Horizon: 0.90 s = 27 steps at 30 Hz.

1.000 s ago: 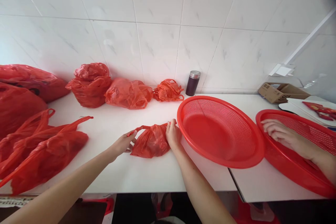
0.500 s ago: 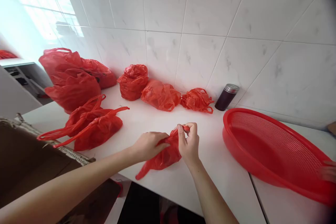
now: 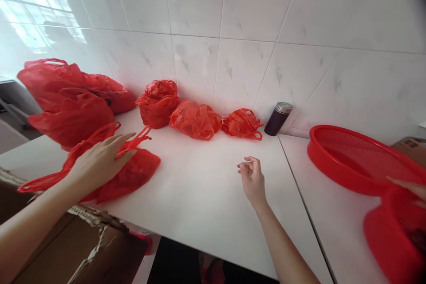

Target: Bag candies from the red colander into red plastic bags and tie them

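Observation:
My left hand [image 3: 100,162] reaches left with fingers spread and lies on the handles of a filled red plastic bag [image 3: 135,175] at the front left of the white table [image 3: 206,199]. It holds nothing. Above the middle of the table, my right hand [image 3: 252,180] hovers with fingers loosely curled, also holding nothing. Two bigger red bags [image 3: 71,113] stand behind the near one.
Three more red bags [image 3: 195,119] and a dark flask with a metal lid [image 3: 278,119] line the tiled wall. A red mesh basket [image 3: 353,159] sits at right, a second basket [image 3: 392,235] nearer, with another person's hand [image 3: 411,187] over it. An open cardboard box [image 3: 83,248] stands below the table's left edge.
The small red bag both my hands were holding is gone from them and out of sight. My left hand moved left onto the filled bag. The view swung left.

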Each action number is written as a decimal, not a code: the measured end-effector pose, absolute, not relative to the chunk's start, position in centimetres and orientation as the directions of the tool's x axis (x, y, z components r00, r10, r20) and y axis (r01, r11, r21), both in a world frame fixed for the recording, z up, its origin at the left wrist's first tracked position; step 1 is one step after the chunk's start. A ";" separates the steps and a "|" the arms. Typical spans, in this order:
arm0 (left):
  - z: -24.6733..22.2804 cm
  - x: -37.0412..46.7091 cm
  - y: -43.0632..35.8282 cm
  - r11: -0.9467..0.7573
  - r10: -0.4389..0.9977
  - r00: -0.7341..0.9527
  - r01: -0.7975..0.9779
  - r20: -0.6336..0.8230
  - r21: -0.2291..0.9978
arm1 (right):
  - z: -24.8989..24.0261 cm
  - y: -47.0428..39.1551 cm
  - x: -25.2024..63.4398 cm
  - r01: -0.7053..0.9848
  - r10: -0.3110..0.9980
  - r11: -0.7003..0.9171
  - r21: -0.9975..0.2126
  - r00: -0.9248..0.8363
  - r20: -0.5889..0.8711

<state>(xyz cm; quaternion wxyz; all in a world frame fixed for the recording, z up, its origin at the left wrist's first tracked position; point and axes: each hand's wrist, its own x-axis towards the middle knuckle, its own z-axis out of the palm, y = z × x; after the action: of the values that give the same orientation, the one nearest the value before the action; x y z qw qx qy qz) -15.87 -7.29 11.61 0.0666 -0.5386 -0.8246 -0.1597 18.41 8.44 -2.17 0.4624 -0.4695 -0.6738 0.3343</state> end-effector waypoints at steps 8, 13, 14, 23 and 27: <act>6.6 -12.7 -5.7 0.154 0.986 -0.137 0.968 -0.100 0.196 | -2.1 17.7 19.3 0.655 0.957 0.285 -0.700 -0.149 0.250; 9.6 -19.0 -6.0 0.399 0.858 -0.415 0.909 0.303 0.118 | -4.9 15.9 17.5 0.650 0.937 0.346 -0.677 -0.212 0.276; 10.5 -20.5 -6.3 0.463 0.811 -0.472 0.879 0.345 0.114 | -5.7 15.1 16.9 0.644 0.931 0.365 -0.672 -0.231 0.284; 7.3 -24.3 -8.4 0.568 0.823 -0.568 0.821 -0.018 0.056 | -8.7 13.1 15.1 0.637 0.842 0.531 -0.559 -0.321 0.434; 5.8 -24.3 -8.3 0.572 0.815 -0.579 0.811 0.028 0.126 | -8.9 13.2 15.3 0.651 0.848 0.518 -0.555 -0.308 0.431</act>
<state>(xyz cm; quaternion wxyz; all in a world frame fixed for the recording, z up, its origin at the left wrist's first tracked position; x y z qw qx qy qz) -24.28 -8.30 5.81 -0.0164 -0.4584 -0.8864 -0.0625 15.31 13.23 -8.90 0.3530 -0.4705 -0.7966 0.1396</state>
